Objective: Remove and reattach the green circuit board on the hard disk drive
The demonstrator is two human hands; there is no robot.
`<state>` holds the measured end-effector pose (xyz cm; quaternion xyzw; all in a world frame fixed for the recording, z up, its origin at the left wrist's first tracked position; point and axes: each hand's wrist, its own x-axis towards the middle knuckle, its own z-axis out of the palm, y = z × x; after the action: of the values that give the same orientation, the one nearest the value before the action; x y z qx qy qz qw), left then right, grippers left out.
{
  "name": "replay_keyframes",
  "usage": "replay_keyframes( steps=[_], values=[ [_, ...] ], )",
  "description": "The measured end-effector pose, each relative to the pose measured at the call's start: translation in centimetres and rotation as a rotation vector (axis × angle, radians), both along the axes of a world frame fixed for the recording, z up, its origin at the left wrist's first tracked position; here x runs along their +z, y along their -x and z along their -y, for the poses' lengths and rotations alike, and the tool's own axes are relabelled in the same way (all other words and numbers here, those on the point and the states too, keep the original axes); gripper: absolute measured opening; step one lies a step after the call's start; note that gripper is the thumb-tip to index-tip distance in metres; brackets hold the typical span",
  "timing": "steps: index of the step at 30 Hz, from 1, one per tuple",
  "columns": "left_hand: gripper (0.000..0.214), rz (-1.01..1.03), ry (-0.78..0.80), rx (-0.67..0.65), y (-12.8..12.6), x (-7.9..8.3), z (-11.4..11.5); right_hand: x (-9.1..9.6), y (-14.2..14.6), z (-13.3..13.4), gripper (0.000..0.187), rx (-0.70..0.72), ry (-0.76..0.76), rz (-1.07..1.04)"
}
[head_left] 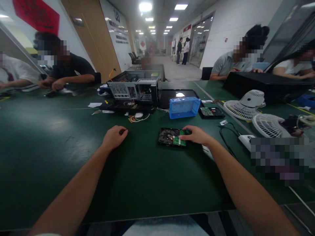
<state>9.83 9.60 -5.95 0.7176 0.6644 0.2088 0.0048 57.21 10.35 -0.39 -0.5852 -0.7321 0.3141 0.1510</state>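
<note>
Right hand point(197, 134) reaches forward, fingers curled over the right edge of the drive point(171, 137), a light grip by the look of it; left hand point(115, 136) rests on the table point(49, 137) well to the left of the drive, loosely fisted, holding nothing. Drive lies flat on the table, straight ahead, between the hands and nearer the right one, circuit side up. Appearance: flat dark rectangular block; green board across its right part; dark metal body with a round relief to the left; dull sheen. Handling, judged: dense and heavy for its bulk, fully stiff; metal flanks smooth but not slippery; shock-sensitive, and the bare board should not be pressed or fingered; best hold is by the two long side edges, thumb on one and fingers on the other, lifted level, set down softly. Beyond: blue bin point(184, 107) just behind the drive; second drive point(211, 112) to the bin's right; opened case point(134, 87) further back on the left, loose wires and paper scraps before it; black cable point(226, 137) and two white fans point(246, 103) to the right; other people seated at both far sides of the table, arms on it.
</note>
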Motion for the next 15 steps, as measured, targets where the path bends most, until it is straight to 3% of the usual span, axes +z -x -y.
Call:
replay_keyframes(
  steps=[15],
  values=[
    [0.031, 0.013, 0.092, -0.044, 0.65, 0.33, 0.33, -0.27, -0.07, -0.06, 0.069, -0.002, 0.003, 0.002]
  ],
)
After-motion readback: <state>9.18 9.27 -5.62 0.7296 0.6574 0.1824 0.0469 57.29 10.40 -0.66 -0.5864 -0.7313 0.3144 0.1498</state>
